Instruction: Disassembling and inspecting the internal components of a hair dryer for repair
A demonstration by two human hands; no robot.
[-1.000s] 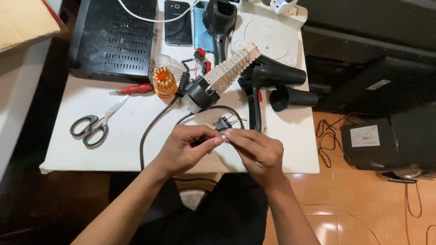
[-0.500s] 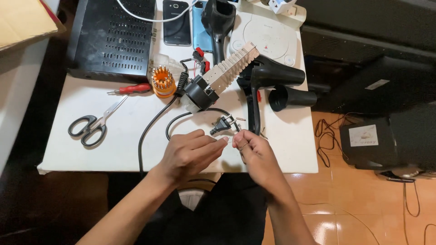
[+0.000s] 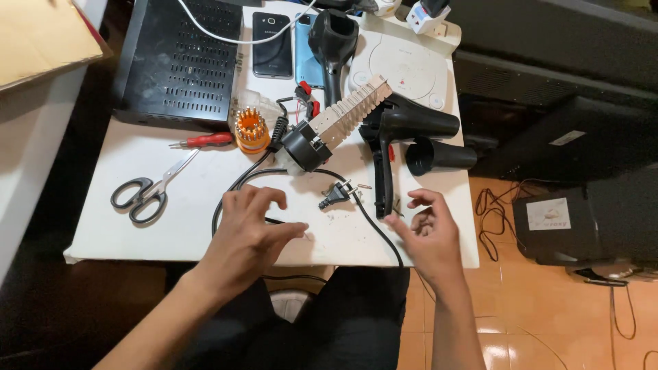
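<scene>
Black plug (image 3: 336, 194) with cord lies on white table (image 3: 123, 226) between hands, touching neither; left hand (image 3: 250, 233) and right hand (image 3: 425, 233) open, empty. Plug likely light, rigid, cord limp; grasp plug body

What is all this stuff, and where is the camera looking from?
The camera sits on a person's head and looks down, so you see their own two arms and a white table. There is no robot here.

The left hand rests on the table over a black cord. The right hand is at the table's edge with its fingers curled. Neither hand holds anything. Between them lies the cord's black plug.

Behind the plug is a hair dryer taken apart: a black shell, a loose black nozzle and the pale heating part. To the left are scissors, a red screwdriver and an orange holder of screwdriver bits. At the back sit a black box with holes, two phones and a grey game console.
</scene>
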